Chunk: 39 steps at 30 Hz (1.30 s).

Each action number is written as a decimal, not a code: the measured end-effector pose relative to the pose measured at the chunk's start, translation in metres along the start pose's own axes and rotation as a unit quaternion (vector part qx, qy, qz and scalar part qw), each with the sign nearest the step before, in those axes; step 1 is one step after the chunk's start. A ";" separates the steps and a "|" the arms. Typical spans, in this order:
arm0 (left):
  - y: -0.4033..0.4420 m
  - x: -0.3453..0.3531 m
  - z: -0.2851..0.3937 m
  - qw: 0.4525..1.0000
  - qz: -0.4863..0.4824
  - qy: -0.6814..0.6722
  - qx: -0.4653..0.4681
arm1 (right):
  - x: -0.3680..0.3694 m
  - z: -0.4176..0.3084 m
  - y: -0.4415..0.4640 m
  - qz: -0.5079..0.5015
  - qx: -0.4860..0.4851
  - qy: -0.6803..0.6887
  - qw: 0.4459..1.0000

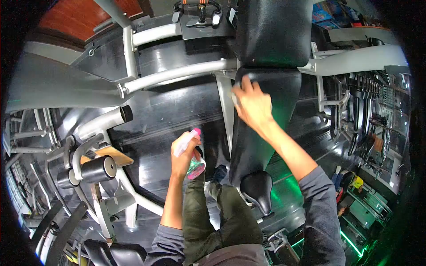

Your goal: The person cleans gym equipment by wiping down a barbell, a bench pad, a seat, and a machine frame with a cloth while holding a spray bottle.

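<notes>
A spray bottle [195,166] with a white and pink top is held in my left hand [179,155], whose fingers wrap round its neck, above the dark floor. My right hand [254,105] lies on the left side of a long black padded bench [281,88], fingers curled down. A bit of something pale shows at the edge of that hand, mostly hidden by the fingers. The bench continues upward as a second black pad [274,31]. Below it, near my legs, is a small black saddle seat [256,191].
Silver frame tubes [177,75] run left from the bench, and another grey arm [359,61] extends right. At the left stands a machine with black rollers [98,169]. Racks of equipment [366,95] line the right side. A yellow object [357,181] is at lower right.
</notes>
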<state>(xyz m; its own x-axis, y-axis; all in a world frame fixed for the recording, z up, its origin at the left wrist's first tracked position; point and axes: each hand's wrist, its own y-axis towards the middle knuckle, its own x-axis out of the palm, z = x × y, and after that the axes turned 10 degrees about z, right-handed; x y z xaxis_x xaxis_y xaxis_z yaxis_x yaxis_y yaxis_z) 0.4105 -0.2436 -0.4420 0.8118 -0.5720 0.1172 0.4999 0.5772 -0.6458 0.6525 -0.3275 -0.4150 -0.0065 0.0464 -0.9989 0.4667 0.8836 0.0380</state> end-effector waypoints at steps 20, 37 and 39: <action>0.000 0.109 -0.076 0.997 0.019 -0.072 -0.009 | -0.014 0.037 -0.034 0.073 -0.016 0.127 0.989; -0.034 0.080 -0.099 0.998 0.041 -0.046 -0.032 | 0.021 0.051 -0.055 0.006 -0.200 0.041 0.979; -0.033 0.080 -0.097 0.995 0.039 -0.081 -0.041 | 0.034 0.074 -0.100 -0.045 -0.241 0.062 0.967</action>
<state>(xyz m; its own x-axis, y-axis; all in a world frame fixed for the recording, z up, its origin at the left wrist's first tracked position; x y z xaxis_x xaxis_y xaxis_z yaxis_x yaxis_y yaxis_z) 0.4302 -0.3648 -0.4845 0.8887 -0.4217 0.1801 0.4125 0.5635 -0.7158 0.6708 -0.4482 -0.4549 -0.1476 -0.0120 -0.9890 -0.0072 0.9999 -0.0110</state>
